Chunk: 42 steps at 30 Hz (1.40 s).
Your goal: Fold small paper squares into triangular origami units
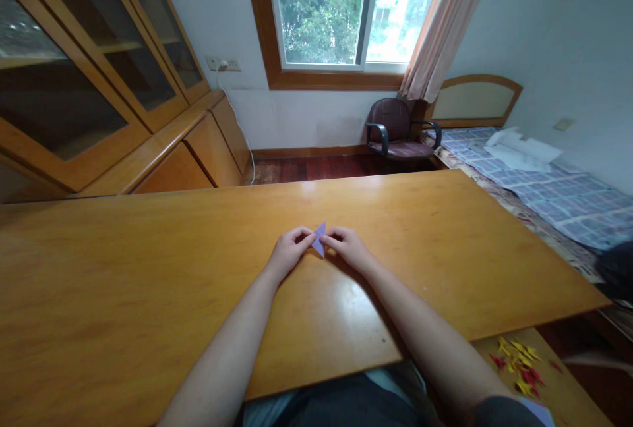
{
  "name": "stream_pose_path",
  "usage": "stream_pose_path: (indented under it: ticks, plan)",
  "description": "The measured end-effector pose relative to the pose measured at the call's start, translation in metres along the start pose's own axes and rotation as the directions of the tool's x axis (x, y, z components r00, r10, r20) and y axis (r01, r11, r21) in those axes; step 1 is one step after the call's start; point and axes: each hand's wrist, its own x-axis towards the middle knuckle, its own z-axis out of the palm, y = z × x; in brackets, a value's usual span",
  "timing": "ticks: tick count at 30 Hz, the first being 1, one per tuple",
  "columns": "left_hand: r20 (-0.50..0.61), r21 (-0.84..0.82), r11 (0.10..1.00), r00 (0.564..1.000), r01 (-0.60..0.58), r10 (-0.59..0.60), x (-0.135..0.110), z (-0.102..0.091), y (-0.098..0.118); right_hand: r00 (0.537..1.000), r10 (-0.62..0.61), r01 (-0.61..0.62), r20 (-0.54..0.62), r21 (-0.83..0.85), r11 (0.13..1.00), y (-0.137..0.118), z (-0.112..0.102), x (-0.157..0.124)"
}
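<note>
A small piece of purple folded paper (pixel 320 232) is held just above the wooden table (pixel 148 282), near the middle of the view. Its shape is roughly a triangle, with one point up and one point down. My left hand (pixel 293 249) pinches its left corner between thumb and forefinger. From the other side, my right hand (pixel 347 246) grips it with the thumb laid on its face. The other fingers of both hands are curled under and partly hidden.
Several yellow and red folded paper pieces (pixel 519 364) lie on a lower surface at the bottom right, with purple paper (pixel 538 410) beside my right arm. Behind the table stand a glass-fronted cabinet (pixel 168 143) and a chair (pixel 393 127). A bed (pixel 544 190) is at the right.
</note>
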Motion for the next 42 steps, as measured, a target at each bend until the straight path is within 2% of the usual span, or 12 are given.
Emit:
stream_pose_path:
  ticks: [7, 11, 14, 19, 24, 33, 42]
  plan:
    - [0.021, 0.008, 1.000, 0.999, 0.025, -0.025, 0.000, 0.000, 0.003, 0.996, -0.016, 0.020, -0.092, 0.045, 0.999, -0.001, -0.002, 0.000]
    - [0.028, 0.008, 1.000, 0.999, 0.024, -0.024, 0.000, 0.001, 0.003, 0.995, -0.024, 0.028, -0.101, 0.042, 0.999, 0.001, -0.001, 0.000]
    - [0.005, -0.031, 0.999, 1.000, 0.019, -0.019, 0.000, 0.001, 0.002, 0.996, -0.037, 0.037, -0.075, -0.012, 0.999, 0.002, 0.000, -0.001]
    - [0.018, -0.030, 0.999, 1.000, 0.021, -0.020, -0.001, 0.001, 0.001, 0.996, -0.081, 0.085, 0.036, -0.127, 0.988, 0.000, 0.000, -0.004]
    - [0.015, -0.030, 0.999, 1.000, 0.027, -0.027, 0.000, 0.000, 0.000, 0.993, -0.095, 0.104, 0.064, -0.164, 0.981, -0.002, -0.001, -0.005]
    - [-0.071, -0.082, 0.993, 0.993, 0.086, -0.092, 0.002, -0.002, -0.002, 0.997, -0.064, 0.068, 0.037, -0.116, 0.991, -0.001, -0.002, -0.003]
    - [-0.237, -0.260, 0.964, 0.965, 0.051, -0.115, 0.002, -0.006, -0.011, 1.000, 0.012, -0.012, -0.027, -0.004, 1.000, 0.000, -0.007, -0.002]
